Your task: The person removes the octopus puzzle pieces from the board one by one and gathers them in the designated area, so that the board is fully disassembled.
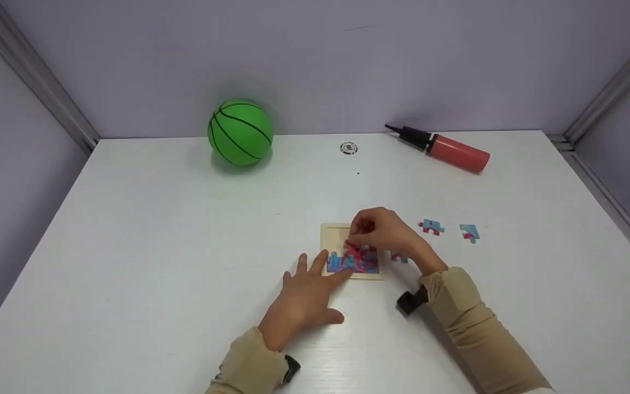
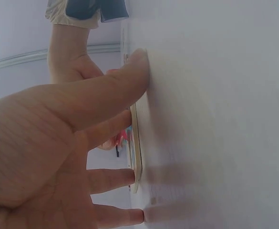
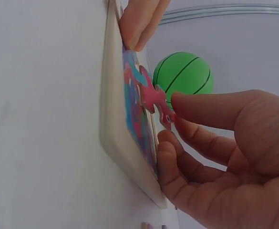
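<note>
A pink puzzle piece (image 3: 153, 97) is pinched between the thumb and index finger of my right hand (image 1: 385, 231), tilted over the wooden puzzle tray (image 1: 324, 238). Blue, purple and pink pieces (image 1: 337, 262) fill the tray's near part, while bare wood shows at its far left. My left hand (image 1: 303, 300) lies spread at the tray's near left corner, its fingers straight. In the left wrist view, fingertips (image 2: 127, 177) touch the tray's edge. Partly hidden by the right hand, a loose piece (image 1: 401, 258) lies just right of the tray.
Two more loose pieces, one blue and pink (image 1: 431, 226) and a corner-shaped one (image 1: 469, 232), lie to the right. At the back are a green ball (image 1: 241, 133), a round black-and-white chip (image 1: 349, 148) and a red and black hand pump (image 1: 457, 154).
</note>
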`<act>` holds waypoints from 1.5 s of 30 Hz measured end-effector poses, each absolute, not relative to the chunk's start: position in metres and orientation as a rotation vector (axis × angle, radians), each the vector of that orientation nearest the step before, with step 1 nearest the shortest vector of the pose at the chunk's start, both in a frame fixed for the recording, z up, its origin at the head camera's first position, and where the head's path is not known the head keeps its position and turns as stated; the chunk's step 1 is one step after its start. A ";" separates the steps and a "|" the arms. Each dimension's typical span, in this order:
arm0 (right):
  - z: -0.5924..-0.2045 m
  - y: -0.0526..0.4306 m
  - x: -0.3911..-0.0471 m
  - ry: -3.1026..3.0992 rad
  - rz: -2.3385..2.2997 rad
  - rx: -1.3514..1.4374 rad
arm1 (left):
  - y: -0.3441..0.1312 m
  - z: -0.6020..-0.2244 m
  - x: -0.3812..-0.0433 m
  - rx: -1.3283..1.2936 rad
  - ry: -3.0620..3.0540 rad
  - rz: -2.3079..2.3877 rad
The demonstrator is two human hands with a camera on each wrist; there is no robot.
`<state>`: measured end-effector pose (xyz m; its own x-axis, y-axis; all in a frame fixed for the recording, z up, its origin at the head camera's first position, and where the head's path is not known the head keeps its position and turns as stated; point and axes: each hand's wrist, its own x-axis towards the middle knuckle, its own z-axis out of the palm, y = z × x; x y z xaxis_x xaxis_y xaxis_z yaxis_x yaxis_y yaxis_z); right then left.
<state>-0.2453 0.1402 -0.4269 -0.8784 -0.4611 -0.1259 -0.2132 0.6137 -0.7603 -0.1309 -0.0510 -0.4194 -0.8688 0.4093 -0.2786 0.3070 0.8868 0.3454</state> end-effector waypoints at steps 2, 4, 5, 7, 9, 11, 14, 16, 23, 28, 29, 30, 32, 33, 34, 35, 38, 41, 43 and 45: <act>-0.425 0.140 -0.244 2.517 -1.151 -0.575 | -0.051 -0.419 -0.131 0.530 2.705 0.412; -0.423 0.140 -0.243 2.505 -1.157 -0.583 | -0.051 -0.419 -0.131 0.526 2.703 0.411; -0.423 0.140 -0.243 2.502 -1.154 -0.588 | -0.051 -0.418 -0.131 0.524 2.701 0.412; -0.421 0.140 -0.242 2.492 -1.140 -0.595 | -0.050 -0.418 -0.131 0.522 2.701 0.416; -0.419 0.140 -0.241 2.468 -1.138 -0.583 | -0.050 -0.418 -0.131 0.522 2.702 0.421; -0.418 0.142 -0.242 2.448 -1.145 -0.595 | -0.050 -0.418 -0.131 0.522 2.703 0.429; -0.416 0.144 -0.242 2.399 -1.221 -0.594 | -0.051 -0.419 -0.131 0.520 2.703 0.435; -0.416 0.146 -0.242 2.359 -1.292 -0.587 | -0.051 -0.419 -0.130 0.522 2.702 0.437; -0.417 0.160 -0.237 2.273 -1.445 -0.521 | -0.052 -0.419 -0.130 0.528 2.705 0.458; -0.416 0.175 -0.234 2.301 -1.454 -0.503 | -0.051 -0.418 -0.131 0.519 2.696 0.488; -0.415 0.178 -0.233 2.308 -1.451 -0.497 | -0.051 -0.418 -0.131 0.517 2.693 0.489; -0.414 0.181 -0.232 2.313 -1.451 -0.486 | -0.051 -0.418 -0.131 0.516 2.692 0.489; -0.413 0.188 -0.230 2.332 -1.442 -0.464 | -0.051 -0.418 -0.131 0.516 2.690 0.487; -0.413 0.191 -0.229 2.339 -1.438 -0.454 | -0.051 -0.418 -0.131 0.515 2.689 0.490; -0.412 0.195 -0.228 2.347 -1.433 -0.442 | -0.051 -0.418 -0.131 0.516 2.688 0.490; -0.412 0.199 -0.227 2.353 -1.428 -0.435 | -0.051 -0.418 -0.131 0.517 2.687 0.493; -0.411 0.210 -0.225 2.366 -1.418 -0.410 | -0.051 -0.419 -0.131 0.525 2.685 0.501; -0.410 0.222 -0.223 2.381 -1.405 -0.386 | -0.051 -0.419 -0.130 0.532 2.687 0.509; -0.410 0.230 -0.222 2.395 -1.394 -0.376 | -0.051 -0.420 -0.130 0.536 2.690 0.514; -0.410 0.238 -0.222 2.395 -1.396 -0.368 | -0.052 -0.419 -0.130 0.540 2.696 0.513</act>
<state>-0.2217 0.2383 -0.4104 -0.9073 -0.3878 -0.1625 -0.0498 0.4829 -0.8743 -0.1301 -0.0517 -0.4195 -0.8688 0.4234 -0.2567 0.2995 0.8622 0.4086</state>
